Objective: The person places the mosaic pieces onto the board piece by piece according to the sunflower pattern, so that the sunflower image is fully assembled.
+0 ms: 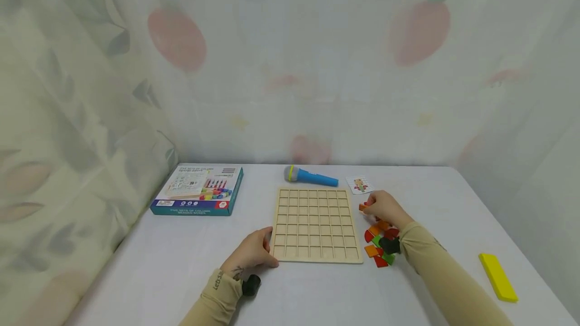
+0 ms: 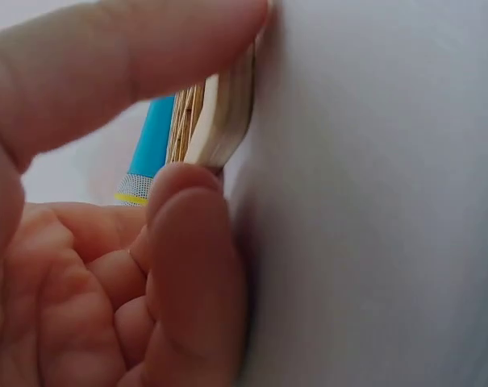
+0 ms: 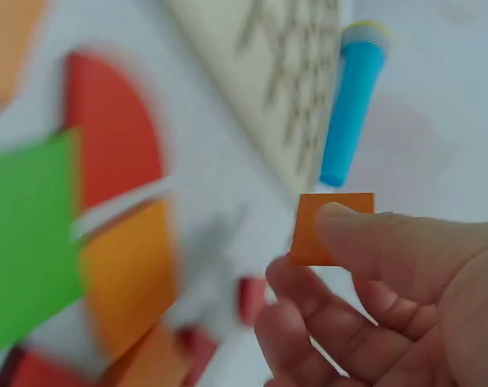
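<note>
White counter [image 1: 154, 270], pale printed curtain [image 1: 254, 89] behind. Gridded wooden board [image 1: 314, 225] lies flat mid-counter, loose coloured tiles [image 1: 371, 251] just right of it. Orange tile [image 3: 306, 232] likely handles best with light pinch, edges left free, board kept steady. Right hand [image 1: 385, 208] pinches orange tile between thumb and fingers, just right of board. Left hand [image 1: 251, 251] grips board's near left corner, thumb and finger set around it.

My tile [image 3: 306, 242]: plain orange. My left sleeve [image 1: 216, 297]: tan, dark lettering. Board [image 1: 314, 225]: pale beige, gridded. Pieces [image 1: 370, 251]: red, orange, green. Mic [image 1: 317, 178]: blue, yellow band. Bar [image 1: 498, 277]: yellow. Curtain [image 1: 290, 29]: pale, red fruit print.
</note>
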A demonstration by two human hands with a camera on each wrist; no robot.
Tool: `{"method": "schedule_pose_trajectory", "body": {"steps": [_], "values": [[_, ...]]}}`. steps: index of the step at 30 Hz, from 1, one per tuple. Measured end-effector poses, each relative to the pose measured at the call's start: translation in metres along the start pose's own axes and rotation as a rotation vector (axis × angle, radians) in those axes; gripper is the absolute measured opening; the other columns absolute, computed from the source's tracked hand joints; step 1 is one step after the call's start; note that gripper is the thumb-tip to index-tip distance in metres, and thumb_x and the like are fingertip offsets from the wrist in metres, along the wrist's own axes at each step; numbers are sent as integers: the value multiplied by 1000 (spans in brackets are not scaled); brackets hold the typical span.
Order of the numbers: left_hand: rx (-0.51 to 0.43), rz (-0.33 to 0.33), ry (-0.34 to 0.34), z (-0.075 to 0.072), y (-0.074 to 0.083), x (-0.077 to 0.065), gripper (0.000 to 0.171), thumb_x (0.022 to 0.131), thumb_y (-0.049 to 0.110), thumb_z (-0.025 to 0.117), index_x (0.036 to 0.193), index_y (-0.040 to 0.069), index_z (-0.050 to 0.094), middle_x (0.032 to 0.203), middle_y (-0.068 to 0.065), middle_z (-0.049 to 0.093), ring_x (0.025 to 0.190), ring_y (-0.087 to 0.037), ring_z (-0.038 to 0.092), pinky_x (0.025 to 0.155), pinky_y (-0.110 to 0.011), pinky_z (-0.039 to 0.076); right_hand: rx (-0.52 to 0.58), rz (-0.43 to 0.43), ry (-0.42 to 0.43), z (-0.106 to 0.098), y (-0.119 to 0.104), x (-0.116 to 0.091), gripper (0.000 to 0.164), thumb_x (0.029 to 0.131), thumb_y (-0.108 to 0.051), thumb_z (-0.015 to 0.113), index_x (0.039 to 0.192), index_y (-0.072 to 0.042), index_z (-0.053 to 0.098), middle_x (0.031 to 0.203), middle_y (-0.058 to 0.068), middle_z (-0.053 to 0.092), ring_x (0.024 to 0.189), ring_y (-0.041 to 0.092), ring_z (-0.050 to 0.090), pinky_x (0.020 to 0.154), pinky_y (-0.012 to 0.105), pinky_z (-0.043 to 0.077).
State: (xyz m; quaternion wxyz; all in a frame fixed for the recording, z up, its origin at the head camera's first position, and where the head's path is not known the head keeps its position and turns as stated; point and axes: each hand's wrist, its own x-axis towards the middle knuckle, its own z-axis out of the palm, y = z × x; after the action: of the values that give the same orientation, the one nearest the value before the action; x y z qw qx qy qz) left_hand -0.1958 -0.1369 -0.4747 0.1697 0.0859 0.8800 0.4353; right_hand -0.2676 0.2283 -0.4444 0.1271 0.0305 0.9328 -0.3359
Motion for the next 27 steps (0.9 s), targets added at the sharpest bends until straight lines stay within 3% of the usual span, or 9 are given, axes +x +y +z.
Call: {"method": "schedule_pose_trajectory", "body": {"steps": [7, 14, 21, 27], "values": [[21, -4, 12, 2, 1, -1, 98, 55, 2, 84, 139, -4, 35, 68, -4, 48, 57, -15, 43, 50, -27, 36, 167, -109, 54, 11, -34, 11, 18, 82, -12, 65, 92, 1, 58, 77, 9, 66, 65, 17, 60, 56, 27, 44], [29, -8, 4, 5, 7, -1, 96, 56, 4, 85, 139, -2, 37, 68, -2, 47, 58, -15, 43, 50, -26, 35, 363, -58, 25, 42, -65, 26, 21, 84, -5, 64, 101, 7, 61, 81, 15, 67, 64, 18, 62, 56, 26, 49], [41, -16, 2, 6, 5, 1, 96, 56, 5, 85, 139, -2, 37, 68, -3, 48, 58, -15, 43, 51, -27, 35, 373, 11, 75, 68, -77, 43, 19, 81, -5, 68, 96, 5, 62, 82, 14, 63, 55, 13, 56, 50, 21, 46], [47, -17, 0, 5, 5, 1, 96, 56, 6, 85, 139, -2, 37, 67, -3, 48, 58, -15, 42, 51, -28, 34, 353, 30, 90, 77, -83, 44, 17, 81, -5, 67, 93, 4, 63, 72, 10, 60, 52, 13, 51, 47, 21, 42]]}}
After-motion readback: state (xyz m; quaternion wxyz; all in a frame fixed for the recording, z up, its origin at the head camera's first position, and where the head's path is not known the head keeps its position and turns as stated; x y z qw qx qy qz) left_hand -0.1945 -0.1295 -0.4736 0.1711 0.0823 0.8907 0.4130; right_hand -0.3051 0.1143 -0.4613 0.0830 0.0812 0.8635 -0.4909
